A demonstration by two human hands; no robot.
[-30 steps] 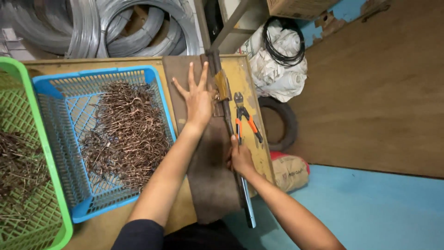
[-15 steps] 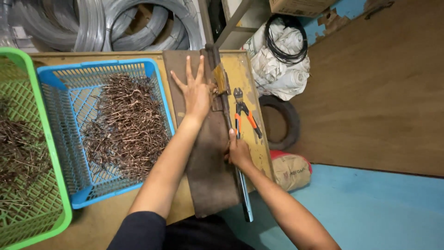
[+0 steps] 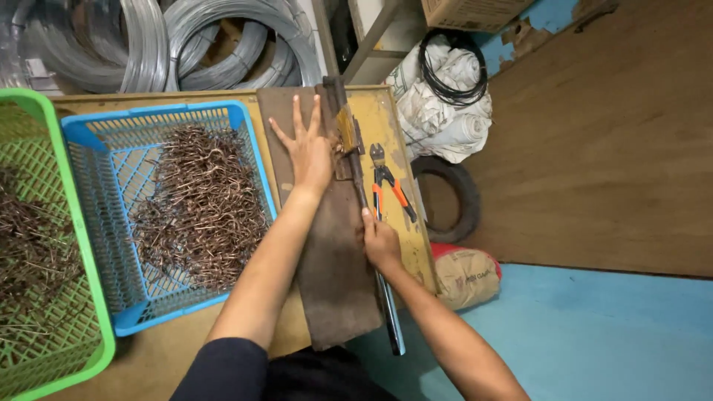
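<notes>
My left hand lies flat with fingers spread on a dark brown board that runs down the wooden table. My right hand grips the long metal lever bar of a bench tool along the board's right edge. The tool's yellowish head sits just right of my left fingertips. A blue basket to the left holds a heap of bent rusty wire pieces.
A green basket with more wire pieces stands at the far left. Orange-handled cutters lie on the table's right edge. Coils of grey wire sit behind. White sacks, a tyre and a tan sack lie on the floor.
Both hands keep the same hold on the board and lever. Only the view has shifted slightly.
</notes>
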